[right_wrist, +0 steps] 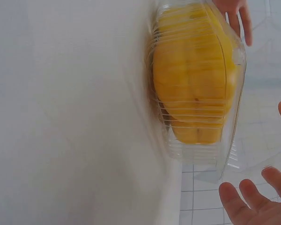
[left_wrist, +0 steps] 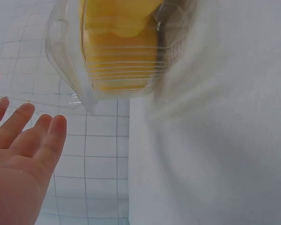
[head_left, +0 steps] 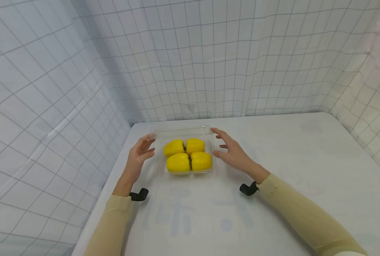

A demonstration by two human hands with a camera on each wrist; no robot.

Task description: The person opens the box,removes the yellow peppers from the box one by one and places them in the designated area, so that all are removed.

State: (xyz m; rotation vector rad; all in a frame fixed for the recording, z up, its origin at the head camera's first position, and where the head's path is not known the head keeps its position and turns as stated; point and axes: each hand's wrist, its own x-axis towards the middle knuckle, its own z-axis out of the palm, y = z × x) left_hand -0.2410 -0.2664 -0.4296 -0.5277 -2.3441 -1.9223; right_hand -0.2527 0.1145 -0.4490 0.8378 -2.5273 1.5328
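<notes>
clear box (head_left: 214, 168) with yellow peppers (head_left: 178, 163) on surface (head_left: 289, 160), lid (head_left: 183, 132) raised | left hand (head_left: 138, 153), right hand (head_left: 234, 151): wide, loose at lid's sides, no firm grip visible | risk: lid could slip off fingertips; uneven pushing might skew box

Clad in plain tan, a person wears long sleeves of lightly creased fabric, the left sleeve (head_left: 110, 227) and right sleeve (head_left: 305, 215) matching in colour and reaching the wrists, where the left hand (head_left: 138, 153) and right hand (head_left: 234, 152) emerge bare. Small matte-black fittings, bent like elbows with blunt ends, jut inward beside the cuffs: a left wrist fitting (head_left: 140, 195) and a right wrist fitting (head_left: 248, 189). A white edge (head_left: 350, 253) shows at the right sleeve's near end.
</notes>
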